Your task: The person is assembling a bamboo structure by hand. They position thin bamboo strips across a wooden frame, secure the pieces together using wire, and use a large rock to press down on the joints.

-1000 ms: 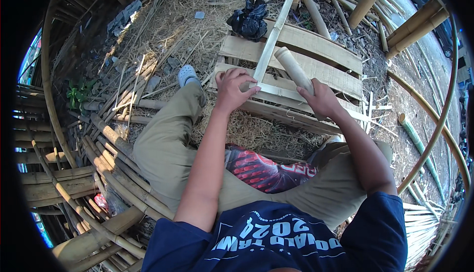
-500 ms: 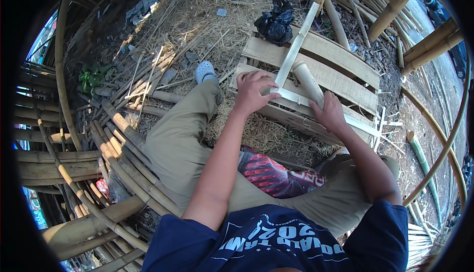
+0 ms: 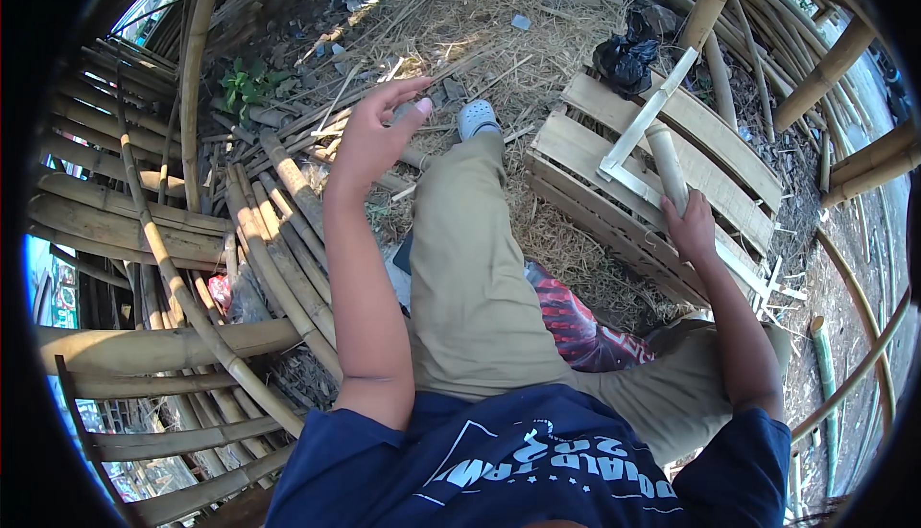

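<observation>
My left hand (image 3: 376, 140) is raised above the ground on the left, beside my bent knee. Its fingers are apart and nothing is in it. On the right, my right hand (image 3: 693, 228) is wrapped round the near end of a short, pale bamboo piece (image 3: 667, 156). That piece lies over a slatted wooden crate (image 3: 569, 138). A flat, pale bamboo strip (image 3: 649, 114) rests across the crate slats, slanting away from me. Its near end meets another strip (image 3: 630, 180), which runs along the crate's near side and passes under my right hand.
A crumpled black plastic bag (image 3: 625, 56) sits at the crate's far corner. Bamboo poles (image 3: 278, 231) are piled to my left, with a bamboo slat frame (image 3: 173, 341) beside them. A green bamboo pole (image 3: 825, 384) lies at right. Straw and scraps cover the ground.
My left hand has let go of the strip corner and swung left, off the crate. My right hand still grips the bamboo piece. The view has turned left.
</observation>
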{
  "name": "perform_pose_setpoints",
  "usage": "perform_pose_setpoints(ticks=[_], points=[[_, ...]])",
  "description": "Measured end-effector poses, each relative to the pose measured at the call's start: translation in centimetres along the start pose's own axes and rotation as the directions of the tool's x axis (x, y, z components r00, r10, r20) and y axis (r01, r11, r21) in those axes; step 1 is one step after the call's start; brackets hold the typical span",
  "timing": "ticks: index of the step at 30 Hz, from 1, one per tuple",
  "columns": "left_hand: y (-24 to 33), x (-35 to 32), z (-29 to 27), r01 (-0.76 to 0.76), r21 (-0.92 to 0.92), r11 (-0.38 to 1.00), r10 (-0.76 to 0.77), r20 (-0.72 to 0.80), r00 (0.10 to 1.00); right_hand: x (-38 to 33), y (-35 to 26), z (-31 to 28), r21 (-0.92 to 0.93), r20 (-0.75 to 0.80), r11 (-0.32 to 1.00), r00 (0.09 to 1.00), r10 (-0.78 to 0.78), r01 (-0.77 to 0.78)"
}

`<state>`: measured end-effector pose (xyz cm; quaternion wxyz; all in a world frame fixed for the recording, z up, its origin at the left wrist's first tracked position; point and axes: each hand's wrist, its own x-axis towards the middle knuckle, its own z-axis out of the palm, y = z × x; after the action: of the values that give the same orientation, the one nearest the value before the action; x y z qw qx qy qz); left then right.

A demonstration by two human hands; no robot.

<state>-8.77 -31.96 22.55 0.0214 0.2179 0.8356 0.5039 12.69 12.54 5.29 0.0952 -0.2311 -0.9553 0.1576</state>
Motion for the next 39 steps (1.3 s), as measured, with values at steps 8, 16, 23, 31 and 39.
perform_pose_setpoints(ticks=[8,16,23,31,39], points=[[-25.4,-13.6,-1.3,0.482,0.39,0.785,-0.463,-0.149,0.874,-0.1,-1.8,-0.6,-0.047,-0.077,0.998,0.996,-0.034,0.03],[-34.1,-19.1,7.4,0.43,0.477,0.767,-0.478,-0.022,0.878,0.7,-6.4,-4.5,0.177,-0.105,0.984,0.994,0.008,0.011],[-37.6,-19.8,10.6,0.396,0.52,0.757,-0.359,-0.176,0.917,1.0,-7.7,-3.7,0.219,-0.094,0.974,0.995,-0.031,0.051],[-36.3,-20.5,8.5,0.353,0.648,0.675,-0.219,-0.281,0.934,0.5,-9.0,-3.7,0.232,0.022,0.972,1.0,0.022,-0.027],[-39.2,-23.7,-0.1,0.79,0.352,0.502,-0.395,-0.719,0.572,0.0,-11.8,-4.4,0.272,0.079,0.962,0.997,-0.007,-0.015]])
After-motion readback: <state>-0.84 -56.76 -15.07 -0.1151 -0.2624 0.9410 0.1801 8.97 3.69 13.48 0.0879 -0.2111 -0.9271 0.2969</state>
